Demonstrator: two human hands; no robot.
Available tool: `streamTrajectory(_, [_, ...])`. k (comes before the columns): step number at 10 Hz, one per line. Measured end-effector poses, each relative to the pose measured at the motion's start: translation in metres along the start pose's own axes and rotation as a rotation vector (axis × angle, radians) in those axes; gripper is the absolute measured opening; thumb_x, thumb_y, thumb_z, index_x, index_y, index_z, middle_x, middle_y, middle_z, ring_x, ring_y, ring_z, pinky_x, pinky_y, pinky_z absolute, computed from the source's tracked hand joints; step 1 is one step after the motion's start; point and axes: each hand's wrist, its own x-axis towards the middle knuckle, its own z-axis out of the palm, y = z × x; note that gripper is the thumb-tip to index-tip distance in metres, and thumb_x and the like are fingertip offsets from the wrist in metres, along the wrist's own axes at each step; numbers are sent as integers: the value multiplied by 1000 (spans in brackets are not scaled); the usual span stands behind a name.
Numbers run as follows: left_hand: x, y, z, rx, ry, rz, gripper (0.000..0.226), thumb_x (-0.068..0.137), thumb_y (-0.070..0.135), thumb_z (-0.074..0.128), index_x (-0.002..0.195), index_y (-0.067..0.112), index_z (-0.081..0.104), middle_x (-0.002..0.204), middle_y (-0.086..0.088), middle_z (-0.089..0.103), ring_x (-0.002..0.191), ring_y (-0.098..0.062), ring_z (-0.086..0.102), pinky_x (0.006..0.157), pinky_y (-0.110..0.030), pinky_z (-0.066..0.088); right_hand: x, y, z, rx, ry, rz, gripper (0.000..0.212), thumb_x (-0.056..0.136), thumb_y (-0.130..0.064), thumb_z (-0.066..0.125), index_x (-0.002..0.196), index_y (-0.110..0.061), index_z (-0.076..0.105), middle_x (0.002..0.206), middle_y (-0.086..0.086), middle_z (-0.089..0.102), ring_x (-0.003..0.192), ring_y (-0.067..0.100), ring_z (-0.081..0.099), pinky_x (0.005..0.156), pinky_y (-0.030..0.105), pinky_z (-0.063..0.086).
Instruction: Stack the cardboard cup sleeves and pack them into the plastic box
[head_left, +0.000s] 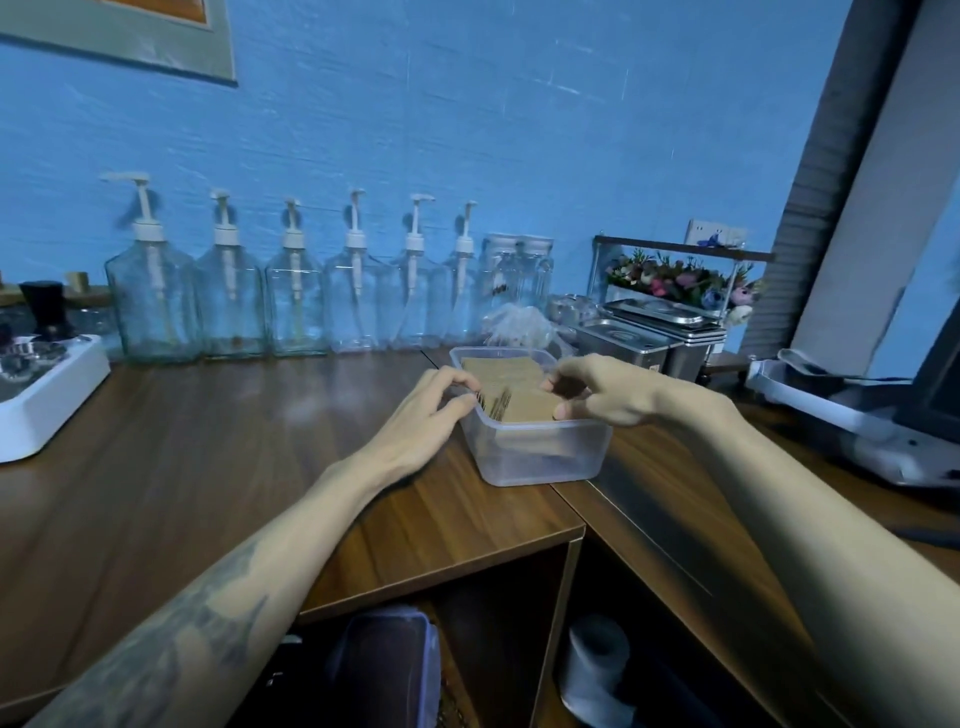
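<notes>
Cardboard sleeves (524, 397) sit stacked inside the clear plastic box (540, 452) on the wooden counter (208, 441), near its inner corner. My left hand (431, 415) curls over the box's left rim, fingertips on the stack's edges. My right hand (597, 389) pinches the stack's right end between thumb and fingers. Empty pump bottles (291, 291) line the blue wall behind.

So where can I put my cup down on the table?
The bare wood between the white tray and the plastic box is free. It's crowded along the wall by the pump bottles and the metal tins on the right.
</notes>
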Motion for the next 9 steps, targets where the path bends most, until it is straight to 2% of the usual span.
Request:
streamTrajectory(1, [0, 0, 2, -8, -4, -1, 15, 102, 30, 46, 112, 29, 57, 119, 10, 51, 111, 10, 47, 87, -12, 33, 7, -4, 6, 6, -44, 0, 31, 93, 0, 59, 123, -6, 63, 126, 1, 64, 112, 12, 57, 92, 15, 40])
streamTrajectory(2, [-1, -1, 3, -23, -9, 0, 17, 102, 32, 46, 117, 30, 55, 123, 11, 51, 112, 9, 47, 85, -9, 33, 15, -4, 8, -5, -27, -4, 31, 89, -6, 66, 119, -13, 69, 123, 1, 69, 110, 14, 63, 100, 24, 46])
streamTrajectory(3, [-2, -3, 3, -39, -4, 4, 19, 102, 34, 47, 118, 32, 56, 128, 11, 51, 114, 11, 48, 86, -9, 34, 21, -4, 10, -1, 21, -3, 35, 81, -13, 76, 115, -21, 72, 113, -4, 72, 104, 12, 65, 99, 30, 50])
streamTrajectory(4, [-2, -4, 3, -37, -4, -1, 22, 101, 36, 47, 121, 32, 55, 131, 11, 51, 119, 3, 49, 89, -11, 34, 23, -5, 14, 57, 44, -27, 39, 78, -12, 80, 116, -19, 71, 104, -1, 71, 93, 11, 63, 84, 19, 49])
streamTrajectory(5, [-2, -3, 1, -45, 0, -12, 27, 101, 39, 48, 126, 33, 54, 134, 13, 50, 117, 7, 49, 87, -9, 34, 23, -6, 14, 73, 26, -17, 38, 79, -12, 80, 117, -16, 71, 107, 1, 72, 95, 11, 64, 87, 18, 49])
streamTrajectory(6, [-4, -1, -1, -32, 6, -22, 33, 100, 43, 48, 131, 33, 50, 135, 18, 51, 109, 22, 45, 84, -8, 35, 23, -4, 15, 77, 40, -18, 38, 80, -14, 80, 117, -15, 71, 107, 1, 73, 94, 11, 63, 87, 18, 48])
streamTrajectory(7, [-5, -1, -2, -16, 8, -36, 37, 99, 44, 50, 134, 31, 48, 134, 17, 54, 110, 19, 48, 87, -9, 37, 21, -2, 13, 73, 32, -4, 35, 83, -16, 77, 118, -15, 72, 107, -2, 72, 94, 8, 62, 81, 10, 44])
streamTrajectory(8, [-6, -3, -5, 7, 24, -33, 38, 98, 43, 53, 132, 30, 49, 133, 14, 56, 114, 8, 54, 102, -25, 42, 17, -6, 9, 165, 84, -5, 32, 85, -26, 78, 115, -17, 73, 100, -6, 70, 89, 6, 61, 70, 7, 41])
streamTrajectory(9, [-6, -3, -12, 122, 56, -24, 37, 97, 40, 55, 132, 30, 51, 134, 11, 56, 119, -4, 54, 106, -34, 43, 17, -21, 10, 204, 252, -20, 35, 92, -32, 69, 124, -16, 68, 112, 1, 68, 98, 12, 59, 80, 20, 40])
